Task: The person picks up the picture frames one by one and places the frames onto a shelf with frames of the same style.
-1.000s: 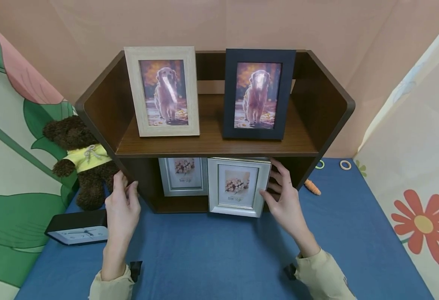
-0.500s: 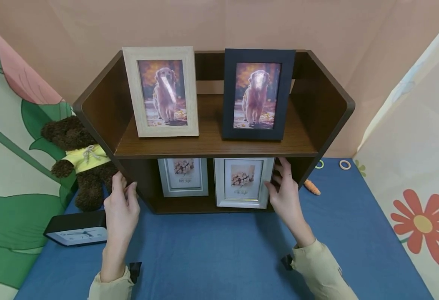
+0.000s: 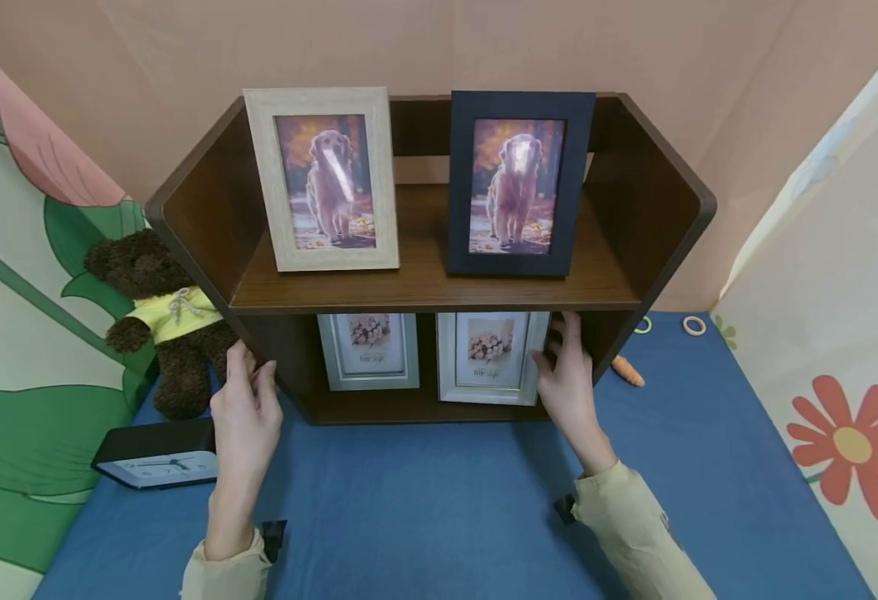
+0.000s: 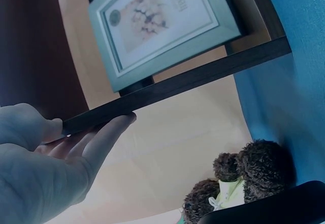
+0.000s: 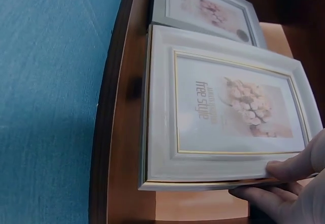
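Note:
In the head view, my right hand (image 3: 569, 383) holds a white picture frame (image 3: 489, 354) by its right edge, inside the lower compartment of a dark brown wooden shelf (image 3: 423, 290). The right wrist view shows the thumb on the front of this gold-lined frame (image 5: 238, 107) and the fingers behind it. A grey-blue picture frame (image 3: 371, 354) stands to its left in the same compartment. My left hand (image 3: 247, 417) grips the front edge of the shelf's left side panel (image 4: 177, 84), thumb on the inner side and fingers on the outer side.
On the upper level stand a cream picture frame (image 3: 262, 183) and a navy picture frame (image 3: 581, 183). A brown teddy bear (image 3: 183, 367) and a black clock (image 3: 157, 454) are at the left. Rings (image 3: 694, 326) and a toy carrot (image 3: 628, 371) lie right on the blue cloth (image 3: 423, 508).
My right hand has moved the white frame back and right, from jutting past the shelf's front edge to within the lower compartment. The left hand keeps its grip on the side panel.

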The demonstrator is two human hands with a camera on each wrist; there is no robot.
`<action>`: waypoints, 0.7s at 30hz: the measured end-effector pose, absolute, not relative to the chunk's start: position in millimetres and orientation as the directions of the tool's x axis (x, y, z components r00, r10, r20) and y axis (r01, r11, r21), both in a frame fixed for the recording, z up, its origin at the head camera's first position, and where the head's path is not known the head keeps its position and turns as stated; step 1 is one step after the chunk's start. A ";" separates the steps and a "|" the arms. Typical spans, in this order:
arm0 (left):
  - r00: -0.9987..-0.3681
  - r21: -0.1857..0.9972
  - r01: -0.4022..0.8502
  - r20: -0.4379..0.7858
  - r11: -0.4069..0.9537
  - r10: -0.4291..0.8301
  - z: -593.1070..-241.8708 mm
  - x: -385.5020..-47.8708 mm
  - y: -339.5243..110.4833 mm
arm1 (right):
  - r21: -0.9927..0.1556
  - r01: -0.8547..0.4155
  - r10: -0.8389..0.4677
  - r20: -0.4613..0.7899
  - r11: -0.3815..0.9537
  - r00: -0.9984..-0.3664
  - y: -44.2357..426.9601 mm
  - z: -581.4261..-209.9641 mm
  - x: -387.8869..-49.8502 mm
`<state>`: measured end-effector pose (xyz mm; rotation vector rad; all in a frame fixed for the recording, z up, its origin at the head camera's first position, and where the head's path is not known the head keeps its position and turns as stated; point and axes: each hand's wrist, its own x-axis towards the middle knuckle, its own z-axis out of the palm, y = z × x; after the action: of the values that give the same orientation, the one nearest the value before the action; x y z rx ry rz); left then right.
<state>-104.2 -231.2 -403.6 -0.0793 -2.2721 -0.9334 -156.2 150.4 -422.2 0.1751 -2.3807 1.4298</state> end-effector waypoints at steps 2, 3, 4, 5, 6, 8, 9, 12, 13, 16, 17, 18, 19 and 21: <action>-0.772 0.602 0.294 0.607 0.742 -0.186 -403.8 -104.0 -231.0 | -0.828 -0.290 0.080 0.370 0.480 -0.926 150.7 -423.4 -158.6; -0.772 0.602 0.295 0.607 0.742 -0.186 -403.8 -104.0 -231.0 | -0.826 -0.293 0.079 0.374 0.482 -0.924 150.8 -424.4 -160.2; -0.773 0.603 0.294 0.607 0.742 -0.187 -403.9 -103.9 -230.9 | -0.823 -0.299 0.077 0.380 0.482 -0.922 151.1 -425.5 -161.8; -0.774 0.605 0.295 0.605 0.739 -0.186 -404.0 -103.7 -230.7 | -0.822 -0.304 0.075 0.384 0.481 -0.920 151.4 -426.4 -163.4; -0.775 0.606 0.294 0.603 0.739 -0.186 -404.2 -103.5 -230.5 | -0.821 -0.309 0.073 0.388 0.480 -0.919 151.7 -427.3 -165.1; -0.776 0.608 0.296 0.602 0.737 -0.185 -404.5 -103.8 -230.4 | -0.823 -0.309 0.072 0.387 0.477 -0.919 152.0 -428.4 -168.7; -0.777 0.610 0.297 0.602 0.735 -0.185 -404.8 -103.7 -230.4 | -0.826 -0.307 0.071 0.383 0.473 -0.921 152.1 -428.6 -170.3; -0.775 0.610 0.299 0.604 0.734 -0.186 -405.5 -103.1 -230.4 | -0.837 -0.300 0.070 0.370 0.457 -0.927 151.8 -428.6 -173.9; -0.774 0.609 0.300 0.605 0.734 -0.187 -405.9 -102.9 -230.7 | -0.840 -0.298 0.069 0.366 0.454 -0.928 151.7 -428.4 -174.7; -0.772 0.609 0.301 0.607 0.734 -0.187 -405.8 -102.8 -230.9 | -0.843 -0.302 0.063 0.366 0.444 -0.929 151.4 -428.9 -176.1; -0.772 0.609 0.303 0.608 0.733 -0.186 -405.8 -102.9 -231.0 | -0.844 -0.303 0.061 0.366 0.443 -0.929 151.6 -429.7 -176.5; -0.772 0.609 0.304 0.608 0.733 -0.185 -405.7 -103.2 -231.1 | -0.844 -0.303 0.059 0.364 0.442 -0.929 151.7 -430.4 -176.8; -0.772 0.609 0.305 0.609 0.733 -0.185 -405.5 -103.4 -231.2 | -0.845 -0.304 0.056 0.364 0.439 -0.930 151.8 -431.0 -177.1; -0.770 0.607 0.307 0.611 0.733 -0.183 -405.2 -103.8 -231.5 | -0.847 -0.306 0.051 0.362 0.434 -0.931 151.9 -432.4 -177.7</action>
<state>-103.8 -231.5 -405.2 -0.0934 -2.2617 -0.9476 -177.7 151.9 -432.4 0.2187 -2.3577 1.4962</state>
